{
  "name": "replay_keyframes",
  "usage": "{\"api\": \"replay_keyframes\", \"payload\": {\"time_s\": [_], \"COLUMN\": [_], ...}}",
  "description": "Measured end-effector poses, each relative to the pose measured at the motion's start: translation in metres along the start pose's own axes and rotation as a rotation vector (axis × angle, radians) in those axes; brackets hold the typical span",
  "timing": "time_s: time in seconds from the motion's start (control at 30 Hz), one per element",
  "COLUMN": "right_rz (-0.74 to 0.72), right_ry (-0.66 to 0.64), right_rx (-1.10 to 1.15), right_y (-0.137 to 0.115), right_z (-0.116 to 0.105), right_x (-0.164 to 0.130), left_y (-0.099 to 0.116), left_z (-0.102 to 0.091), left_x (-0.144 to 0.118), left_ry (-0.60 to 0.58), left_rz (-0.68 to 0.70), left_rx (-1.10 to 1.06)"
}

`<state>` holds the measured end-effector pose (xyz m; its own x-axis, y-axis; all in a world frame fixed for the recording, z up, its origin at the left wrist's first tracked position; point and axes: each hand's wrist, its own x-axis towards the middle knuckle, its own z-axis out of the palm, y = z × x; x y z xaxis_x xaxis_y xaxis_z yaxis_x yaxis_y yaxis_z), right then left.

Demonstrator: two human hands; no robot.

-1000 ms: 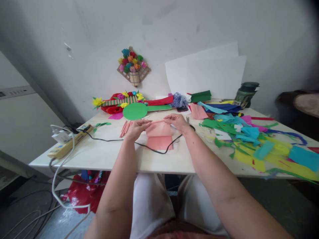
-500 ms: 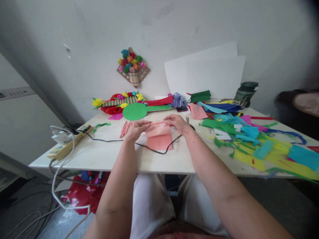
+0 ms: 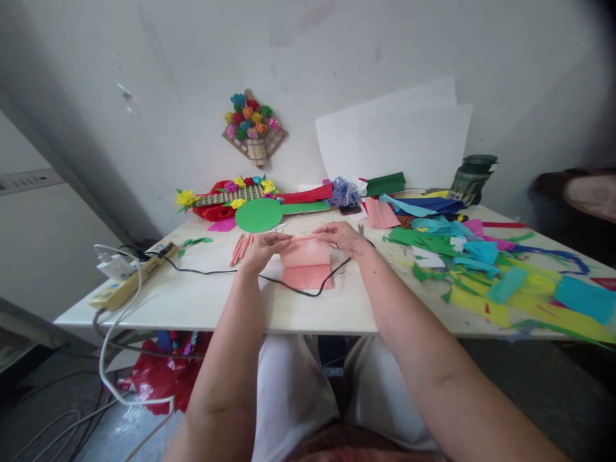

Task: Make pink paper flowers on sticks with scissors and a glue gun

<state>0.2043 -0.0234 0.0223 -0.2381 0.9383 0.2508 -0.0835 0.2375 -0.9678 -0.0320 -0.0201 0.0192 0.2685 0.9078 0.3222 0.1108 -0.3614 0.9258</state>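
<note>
A pink sheet of crepe paper (image 3: 306, 262) lies on the white table (image 3: 202, 301) in front of me. Its far edge is lifted and curled between my hands. My left hand (image 3: 265, 248) pinches the left end of that edge, and my right hand (image 3: 342, 236) pinches the right end. A black cable (image 3: 293, 290) runs across the lower part of the sheet. Several rolled pink paper sticks (image 3: 240, 248) lie just left of my left hand.
Colourful paper scraps (image 3: 486, 269) cover the table's right side. A green paper disc (image 3: 258, 215) and paper flowers (image 3: 226, 199) sit at the back. A power strip (image 3: 126, 277) lies at the left edge. White sheets (image 3: 399, 141) lean on the wall beside a dark jar (image 3: 474, 174).
Both hands stay on the pink sheet's far edge, with hardly any movement. The view has shifted slightly.
</note>
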Motion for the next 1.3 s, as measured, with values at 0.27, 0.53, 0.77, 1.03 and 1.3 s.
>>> {"api": "replay_keyframes", "payload": {"time_s": [0.27, 0.53, 0.77, 1.03, 1.3], "right_rz": [-0.003, -0.046, -0.018, -0.018, -0.036], "right_ry": [0.008, 0.025, 0.027, 0.003, 0.001], "right_rx": [0.008, -0.008, 0.065, 0.079, 0.073], "right_y": [-0.0017, 0.0006, -0.0032, -0.0084, -0.0067], "right_z": [0.0029, 0.0033, 0.0054, 0.0049, 0.0051], "right_x": [-0.0015, 0.0009, -0.0008, -0.0048, -0.0036], "left_y": [0.0076, 0.0091, 0.0100, 0.0077, 0.0073], "left_z": [0.0034, 0.0051, 0.0047, 0.0033, 0.0031], "left_x": [-0.0040, -0.0038, -0.0041, -0.0030, -0.0027], "left_ry": [-0.005, 0.001, -0.001, -0.095, -0.173], "left_rz": [-0.019, -0.012, -0.004, -0.049, -0.024], "left_rx": [-0.015, -0.016, -0.016, -0.005, -0.043]}}
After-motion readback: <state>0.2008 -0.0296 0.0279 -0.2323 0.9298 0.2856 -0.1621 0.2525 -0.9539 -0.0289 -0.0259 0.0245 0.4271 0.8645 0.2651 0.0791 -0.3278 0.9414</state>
